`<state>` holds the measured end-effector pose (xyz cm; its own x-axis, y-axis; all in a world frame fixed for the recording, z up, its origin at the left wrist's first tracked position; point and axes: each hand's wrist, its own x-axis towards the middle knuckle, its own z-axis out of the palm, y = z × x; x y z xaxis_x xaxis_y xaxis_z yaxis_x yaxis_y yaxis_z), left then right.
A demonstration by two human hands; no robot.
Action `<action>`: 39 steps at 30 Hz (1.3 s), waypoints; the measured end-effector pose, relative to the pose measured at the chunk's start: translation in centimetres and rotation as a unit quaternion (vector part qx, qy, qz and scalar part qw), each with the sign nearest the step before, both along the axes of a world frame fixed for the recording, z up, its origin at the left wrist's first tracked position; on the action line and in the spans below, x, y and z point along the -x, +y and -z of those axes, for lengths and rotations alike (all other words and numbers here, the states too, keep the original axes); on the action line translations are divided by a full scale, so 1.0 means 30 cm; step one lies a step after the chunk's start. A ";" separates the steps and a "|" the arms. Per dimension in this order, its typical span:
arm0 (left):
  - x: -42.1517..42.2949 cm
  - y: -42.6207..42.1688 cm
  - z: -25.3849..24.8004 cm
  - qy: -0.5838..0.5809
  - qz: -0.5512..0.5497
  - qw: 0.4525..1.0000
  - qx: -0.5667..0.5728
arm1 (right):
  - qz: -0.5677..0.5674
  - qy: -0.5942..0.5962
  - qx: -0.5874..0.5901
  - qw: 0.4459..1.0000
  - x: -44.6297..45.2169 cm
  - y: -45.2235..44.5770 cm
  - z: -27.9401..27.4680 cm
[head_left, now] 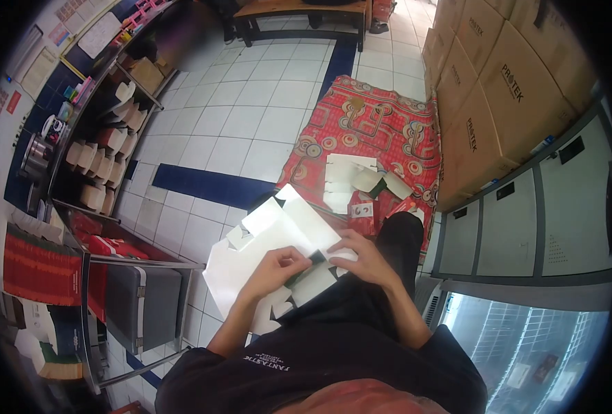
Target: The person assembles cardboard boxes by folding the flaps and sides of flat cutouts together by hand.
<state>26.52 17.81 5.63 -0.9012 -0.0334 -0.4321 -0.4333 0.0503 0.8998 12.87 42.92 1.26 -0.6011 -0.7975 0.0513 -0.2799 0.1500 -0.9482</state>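
A flat white cardboard box blank [231,276] with cut flaps and slots lies across my lap. My left hand [278,271] is pinched over its near part, thumb and fingers closed at a dark green flap [317,257]. On the blank's right side, my right hand [362,258] has bent fingers gripping the edge of the cardboard. The two hands are a short way apart, with the green flap between them. Parts of the fingertips are hidden against the blank.
A red patterned mat [371,110] ahead holds more white cardboard [344,181] and a red carton [362,212]. Stacked brown boxes [506,103] and grey lockers [509,228] line the right. Shelves of folded food boxes [99,162] stand left, beside a metal rack [137,260].
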 end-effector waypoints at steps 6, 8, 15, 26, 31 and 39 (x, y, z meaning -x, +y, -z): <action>-0.002 -0.016 -0.031 0.094 -0.031 0.992 0.074 | 0.009 -0.124 -0.007 0.992 -0.057 -0.019 -0.077; -0.004 -0.031 -0.063 0.093 -0.001 0.987 0.128 | 0.073 0.211 -0.038 0.974 -0.072 -0.030 -0.077; -0.002 -0.026 -0.120 0.070 0.046 0.976 0.201 | 0.030 -0.232 0.101 0.967 -0.060 -0.020 0.023; 0.001 -0.014 -0.097 0.087 0.096 0.963 0.235 | -0.011 0.046 0.074 0.996 -0.103 -0.082 -0.167; -0.029 -0.042 -0.093 0.035 0.086 0.994 0.057 | 0.099 0.079 0.091 0.988 -0.129 -0.082 -0.143; -0.008 -0.045 -0.094 0.103 0.115 0.978 0.140 | 0.082 0.187 0.125 0.971 -0.113 -0.094 -0.133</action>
